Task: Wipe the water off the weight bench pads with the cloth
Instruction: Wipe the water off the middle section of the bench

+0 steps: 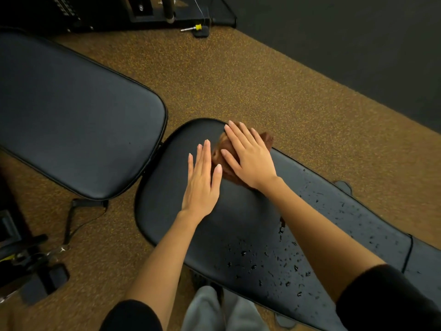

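A brown cloth [267, 137] lies bunched near the far end of the long black bench pad [238, 225]. My right hand [248, 156] presses flat on the cloth with straight fingers and covers most of it. Just to its left, my left hand [202, 180] rests flat on the bare pad, fingers straight, its thumb close to the cloth. Water droplets [274, 261] speckle the near half of this pad and run along its right side. A second, wider black pad [71, 115] sits to the left, apart from both hands, and looks dry.
Speckled brown rubber floor [238, 80] surrounds the bench. A dark wall runs along the right. A machine base with a yellow-tipped pin [196, 27] stands at the top. A black strap [71, 220] and metal parts lie on the floor at lower left. My grey-trousered legs show at the bottom.
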`<state>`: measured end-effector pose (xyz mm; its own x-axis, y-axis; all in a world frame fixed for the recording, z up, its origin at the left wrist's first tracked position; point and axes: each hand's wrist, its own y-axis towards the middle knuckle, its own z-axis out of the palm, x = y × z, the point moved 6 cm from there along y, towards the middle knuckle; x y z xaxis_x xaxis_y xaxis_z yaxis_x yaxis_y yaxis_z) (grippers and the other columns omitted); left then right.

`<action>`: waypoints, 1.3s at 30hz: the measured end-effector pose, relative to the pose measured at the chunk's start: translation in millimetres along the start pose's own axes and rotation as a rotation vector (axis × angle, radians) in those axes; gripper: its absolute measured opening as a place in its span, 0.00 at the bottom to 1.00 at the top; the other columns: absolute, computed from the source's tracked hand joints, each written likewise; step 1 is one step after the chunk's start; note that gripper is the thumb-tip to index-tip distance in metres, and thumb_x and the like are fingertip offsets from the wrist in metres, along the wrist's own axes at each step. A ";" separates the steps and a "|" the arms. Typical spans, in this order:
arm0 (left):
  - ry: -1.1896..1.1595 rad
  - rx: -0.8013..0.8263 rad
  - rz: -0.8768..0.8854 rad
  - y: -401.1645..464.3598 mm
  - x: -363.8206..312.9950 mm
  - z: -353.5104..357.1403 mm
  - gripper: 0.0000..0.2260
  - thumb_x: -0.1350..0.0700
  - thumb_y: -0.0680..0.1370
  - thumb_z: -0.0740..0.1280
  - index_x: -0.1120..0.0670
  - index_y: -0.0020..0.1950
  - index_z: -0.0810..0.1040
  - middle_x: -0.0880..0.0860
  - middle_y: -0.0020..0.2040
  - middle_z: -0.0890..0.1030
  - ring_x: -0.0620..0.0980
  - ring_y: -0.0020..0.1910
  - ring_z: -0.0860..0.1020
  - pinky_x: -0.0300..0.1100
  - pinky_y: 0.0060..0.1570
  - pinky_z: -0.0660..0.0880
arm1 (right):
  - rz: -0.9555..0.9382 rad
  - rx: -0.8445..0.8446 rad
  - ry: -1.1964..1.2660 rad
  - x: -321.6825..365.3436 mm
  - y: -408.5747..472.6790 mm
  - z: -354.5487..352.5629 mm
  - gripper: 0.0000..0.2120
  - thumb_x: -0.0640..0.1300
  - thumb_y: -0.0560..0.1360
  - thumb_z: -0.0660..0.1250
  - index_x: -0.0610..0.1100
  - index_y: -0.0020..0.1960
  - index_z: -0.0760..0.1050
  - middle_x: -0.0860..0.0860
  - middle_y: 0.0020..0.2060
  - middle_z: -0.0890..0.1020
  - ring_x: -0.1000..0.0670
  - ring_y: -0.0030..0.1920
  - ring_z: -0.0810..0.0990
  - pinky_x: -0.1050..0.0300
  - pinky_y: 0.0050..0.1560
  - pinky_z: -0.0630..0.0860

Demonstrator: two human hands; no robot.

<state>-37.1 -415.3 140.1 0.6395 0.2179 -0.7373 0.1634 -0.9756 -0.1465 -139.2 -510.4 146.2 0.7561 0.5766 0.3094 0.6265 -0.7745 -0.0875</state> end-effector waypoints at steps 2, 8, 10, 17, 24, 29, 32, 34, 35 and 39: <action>0.034 0.029 0.015 0.1 0.2 0.4 0.27 0.46 0.83 0.43 0.56 0.80 0.45 0.50 0.80 0.48 0.43 0.78 0.40 0.43 0.76 0.35 | 0.092 -0.039 -0.018 -8.0 -21.0 -4.2 0.30 0.58 0.83 0.50 0.43 0.79 0.59 0.47 0.78 0.62 0.45 0.79 0.57 0.46 0.78 0.53; 0.347 0.033 0.053 -0.7 7.4 9.9 0.26 0.49 0.83 0.44 0.58 0.79 0.52 0.56 0.80 0.51 0.54 0.79 0.45 0.54 0.77 0.44 | 0.277 -0.090 -0.077 -22.8 -63.2 -9.1 0.31 0.59 0.82 0.49 0.42 0.79 0.59 0.46 0.78 0.62 0.44 0.78 0.58 0.44 0.78 0.53; 0.383 0.029 0.045 -1.1 8.3 10.3 0.25 0.50 0.83 0.44 0.58 0.79 0.52 0.57 0.80 0.52 0.55 0.79 0.47 0.55 0.77 0.47 | 0.350 -0.086 -0.078 -22.1 -52.7 -7.5 0.32 0.59 0.82 0.48 0.41 0.78 0.60 0.45 0.77 0.64 0.43 0.78 0.59 0.42 0.77 0.54; 0.474 0.044 0.020 -8.5 9.1 6.1 0.24 0.48 0.83 0.44 0.52 0.79 0.53 0.54 0.80 0.54 0.53 0.79 0.49 0.64 0.75 0.49 | 0.337 -0.089 -0.093 -0.3 -37.2 -0.1 0.32 0.58 0.81 0.49 0.39 0.77 0.61 0.41 0.77 0.63 0.40 0.78 0.57 0.38 0.77 0.52; 0.467 0.058 -0.003 -25.6 12.7 6.1 0.23 0.47 0.83 0.44 0.46 0.79 0.51 0.52 0.80 0.52 0.51 0.79 0.46 0.68 0.72 0.44 | 0.103 -0.073 -0.098 12.2 -92.2 -3.6 0.30 0.60 0.81 0.56 0.44 0.76 0.65 0.41 0.76 0.64 0.39 0.77 0.59 0.39 0.77 0.53; 0.457 0.084 -0.004 -27.6 12.0 4.5 0.23 0.46 0.82 0.42 0.45 0.79 0.49 0.52 0.80 0.51 0.51 0.78 0.44 0.66 0.73 0.43 | 0.168 -0.117 -0.065 -3.4 -102.1 -11.1 0.29 0.59 0.81 0.56 0.46 0.78 0.62 0.42 0.73 0.69 0.41 0.75 0.64 0.42 0.76 0.58; 0.458 0.087 0.009 -30.7 12.5 4.0 0.24 0.46 0.82 0.42 0.45 0.79 0.50 0.52 0.80 0.51 0.51 0.79 0.44 0.65 0.73 0.43 | 0.247 -0.109 -0.071 8.1 -89.7 -6.5 0.29 0.57 0.82 0.54 0.46 0.79 0.59 0.44 0.75 0.67 0.42 0.77 0.60 0.41 0.77 0.55; 0.459 0.089 0.021 -33.3 13.9 3.7 0.23 0.47 0.83 0.42 0.45 0.79 0.51 0.52 0.80 0.52 0.52 0.79 0.45 0.65 0.74 0.44 | 0.269 -0.086 -0.064 21.1 -84.6 -0.1 0.28 0.57 0.82 0.53 0.47 0.78 0.60 0.44 0.76 0.64 0.41 0.78 0.56 0.38 0.77 0.52; 0.470 0.087 0.029 -34.3 14.9 3.5 0.23 0.47 0.83 0.43 0.45 0.79 0.51 0.52 0.80 0.53 0.52 0.79 0.46 0.65 0.74 0.45 | 0.256 -0.068 -0.067 27.4 -84.3 3.7 0.28 0.58 0.82 0.53 0.48 0.78 0.61 0.43 0.77 0.62 0.41 0.79 0.54 0.38 0.77 0.51; 0.507 0.088 0.060 -38.1 16.8 1.4 0.22 0.51 0.84 0.45 0.45 0.79 0.51 0.54 0.80 0.54 0.54 0.79 0.48 0.63 0.74 0.46 | 0.154 -0.017 -0.102 45.5 -99.6 15.4 0.29 0.59 0.82 0.53 0.48 0.80 0.58 0.44 0.79 0.56 0.41 0.80 0.49 0.38 0.78 0.47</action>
<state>-33.6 -374.5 132.4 0.9331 0.1253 -0.3370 0.0649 -0.9806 -0.1850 -164.2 -403.0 154.4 0.8586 0.4736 0.1962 0.4992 -0.8594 -0.1101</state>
